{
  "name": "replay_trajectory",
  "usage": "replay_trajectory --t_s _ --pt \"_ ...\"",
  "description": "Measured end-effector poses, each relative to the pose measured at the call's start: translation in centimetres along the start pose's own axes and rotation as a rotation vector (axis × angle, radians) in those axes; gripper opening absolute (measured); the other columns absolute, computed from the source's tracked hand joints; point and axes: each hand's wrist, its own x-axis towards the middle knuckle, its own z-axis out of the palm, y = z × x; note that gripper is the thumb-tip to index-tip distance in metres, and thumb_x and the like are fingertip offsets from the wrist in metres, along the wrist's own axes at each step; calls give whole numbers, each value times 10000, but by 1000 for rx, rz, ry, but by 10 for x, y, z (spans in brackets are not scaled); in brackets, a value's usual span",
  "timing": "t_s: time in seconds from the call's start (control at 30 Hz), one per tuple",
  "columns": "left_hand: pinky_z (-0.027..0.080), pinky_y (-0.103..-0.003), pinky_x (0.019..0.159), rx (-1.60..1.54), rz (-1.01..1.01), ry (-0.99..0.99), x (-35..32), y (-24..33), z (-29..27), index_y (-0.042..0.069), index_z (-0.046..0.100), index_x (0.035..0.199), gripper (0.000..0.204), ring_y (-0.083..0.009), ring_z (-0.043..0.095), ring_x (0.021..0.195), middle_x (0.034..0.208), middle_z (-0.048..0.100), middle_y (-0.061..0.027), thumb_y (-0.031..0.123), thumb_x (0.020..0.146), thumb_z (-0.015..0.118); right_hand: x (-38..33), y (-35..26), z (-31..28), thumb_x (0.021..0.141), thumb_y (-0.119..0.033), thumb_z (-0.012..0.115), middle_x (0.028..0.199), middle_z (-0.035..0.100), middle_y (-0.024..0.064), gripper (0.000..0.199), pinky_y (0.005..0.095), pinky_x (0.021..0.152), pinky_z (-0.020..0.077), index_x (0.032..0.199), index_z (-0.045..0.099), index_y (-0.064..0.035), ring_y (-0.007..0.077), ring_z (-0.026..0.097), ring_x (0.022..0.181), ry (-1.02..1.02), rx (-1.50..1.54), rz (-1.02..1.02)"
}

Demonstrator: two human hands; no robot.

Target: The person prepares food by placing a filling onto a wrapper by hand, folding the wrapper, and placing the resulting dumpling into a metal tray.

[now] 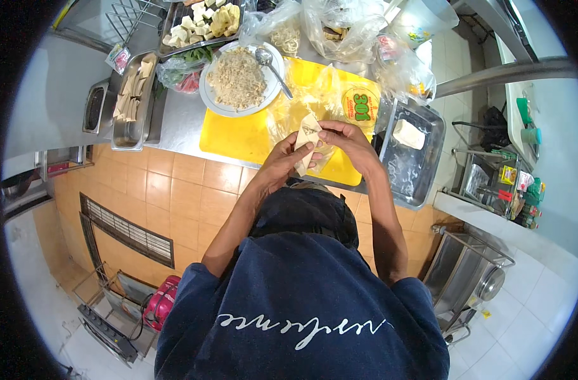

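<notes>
A pale folded wrapper [308, 124], with a bit of filling showing in its opening, is held over the yellow cutting board [225, 136]. My left hand [280, 162] grips its lower part, thumb across the front. The fingers of my right hand [351, 140] pinch its upper right edge. Just beyond lies a crumpled clear plastic bag [330, 95] with a printed label. A white plate [206, 95] rests at the board's far left, heaped with crumbly pale filling [235, 75], and a metal spoon [278, 78] leans over its rim.
On the left, a deep steel pan [125, 144] holds several long pale wrapped pieces [134, 88]. To the right, a steel tray [416, 180] carries a white block [408, 134]. Cubed pieces [200, 25] fill a dark tray at the back, beside plastic bags [336, 25].
</notes>
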Motion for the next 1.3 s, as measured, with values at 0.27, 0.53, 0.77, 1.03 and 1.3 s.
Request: replay_trajectory --t_s 0.27,0.53,0.77,1.03,1.3 --pt "531 -306 833 -22 4 5 -1 0 3 83 474 1387 425 -177 647 1037 1248 627 -60 151 986 599 0 4 5 934 -125 666 1074 639 18 287 272 888 461 1205 653 -30 124 573 1014 55 -33 -230" --pt "540 -289 822 194 140 -7 8 -10 -4 50 495 1347 382 -177 659 1022 1197 633 -67 136 987 594 0 7 12 859 96 530 1202 550 78 390 324 964 443 1113 719 -131 252 503 1165 130 -639 -533" --pt "552 -302 826 133 83 31 2 -3 4 36 482 1351 383 -198 671 1032 1193 630 -79 158 1000 576 0 4 9 838 134 510 1260 546 74 458 331 978 438 1131 728 -142 255 481 1222 132 -679 -550" --pt "556 -373 935 -120 -28 44 3 1 4 24 434 1377 408 -264 635 1147 1299 586 -127 235 1035 499 -2 -2 14 873 88 548 1213 574 75 385 320 957 445 1151 713 -122 238 534 1127 181 -662 -561" --pt "560 -371 916 -122 -10 41 2 1 4 35 422 1394 413 -264 638 1136 1323 579 -134 228 1036 495 10 4 9 973 -224 623 1006 682 18 278 258 891 436 1154 678 -20 113 585 948 243 -231 -271"
